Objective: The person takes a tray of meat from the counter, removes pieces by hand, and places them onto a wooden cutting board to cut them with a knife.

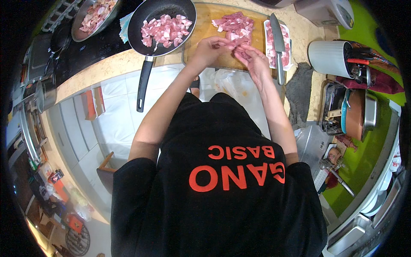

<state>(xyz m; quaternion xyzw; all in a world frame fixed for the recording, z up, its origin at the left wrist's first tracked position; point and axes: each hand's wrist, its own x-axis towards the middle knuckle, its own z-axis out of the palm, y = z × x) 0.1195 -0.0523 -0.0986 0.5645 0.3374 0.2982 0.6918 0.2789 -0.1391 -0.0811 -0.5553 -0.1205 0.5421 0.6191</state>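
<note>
Both my left hand [212, 49] and my right hand [253, 59] pinch a strip of raw meat [237, 45] between them, over the near part of a wooden cutting board [199, 30]. More raw meat [239, 27] lies in a heap on the board just beyond my fingers. Left of it, a black frying pan [135, 35] holds cubed raw meat [167, 29], its handle towards me. To the right of the board, a kitchen knife [278, 38] rests across a white tray [290, 61] of cut meat.
A metal bowl of meat pieces [98, 16] stands at the far left by the black cooktop [106, 48]. A dark grey cloth [298, 93] lies on the counter at right, near a ribbed white utensil holder [327, 59]. The sink [313, 144] is further right.
</note>
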